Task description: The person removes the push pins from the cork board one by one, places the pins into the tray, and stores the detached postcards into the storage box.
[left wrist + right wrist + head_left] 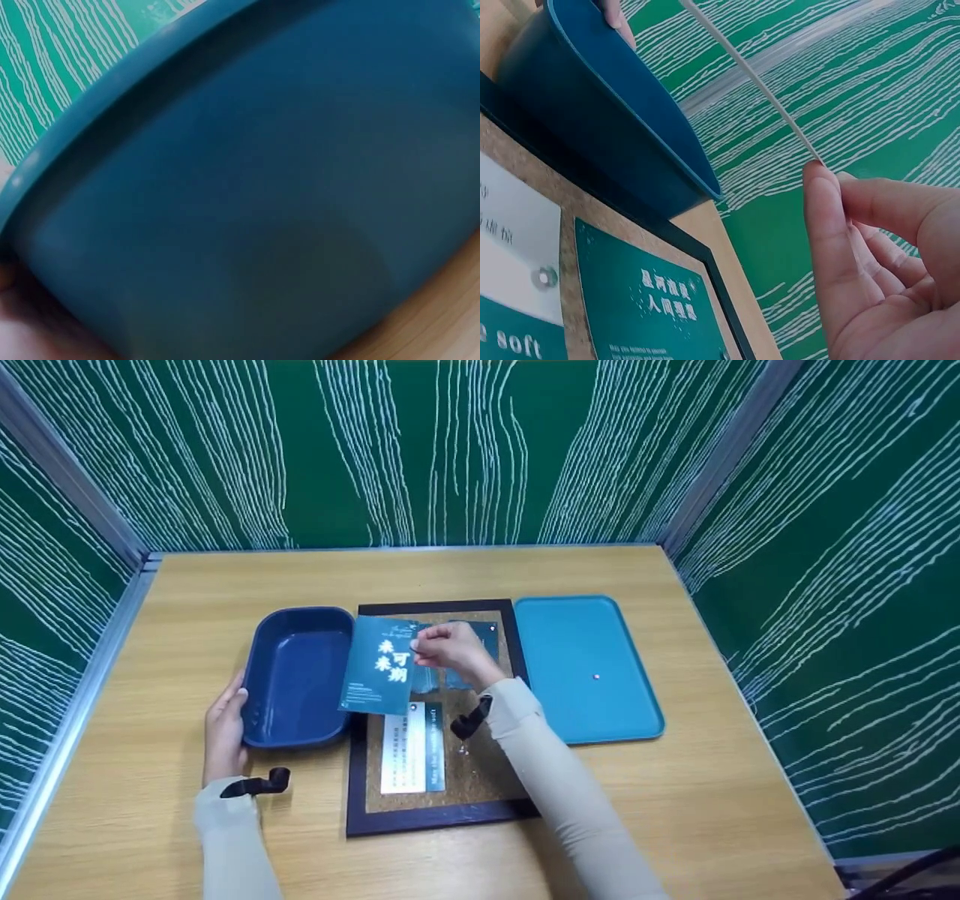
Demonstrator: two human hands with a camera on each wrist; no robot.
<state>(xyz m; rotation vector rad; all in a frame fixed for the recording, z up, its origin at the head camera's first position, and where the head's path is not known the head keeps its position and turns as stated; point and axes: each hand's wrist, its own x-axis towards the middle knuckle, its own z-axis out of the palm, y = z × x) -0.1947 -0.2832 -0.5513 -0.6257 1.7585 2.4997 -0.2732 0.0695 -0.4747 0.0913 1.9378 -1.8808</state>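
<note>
My right hand (456, 651) pinches a green card (379, 664) with white Chinese writing by its right edge, between thumb and fingers. The card is held up over the left part of a dark-framed cork board (480, 780), overlapping the basin's right rim. In the right wrist view the card appears edge-on above the fingertips (821, 176). My left hand (225, 727) grips the left rim of a deep blue basin (296, 682). That basin fills most of the left wrist view. A white-and-green card (412, 750) is pinned low on the board; other green cards (486, 634) lie higher, partly hidden.
To the right of the board lies a flat turquoise tray (585, 645) holding one small pin (596, 676). A clear pushpin (463, 748) is on the cork. Green walls (480, 450) with white lines enclose the wooden table (712, 810) at the back and sides.
</note>
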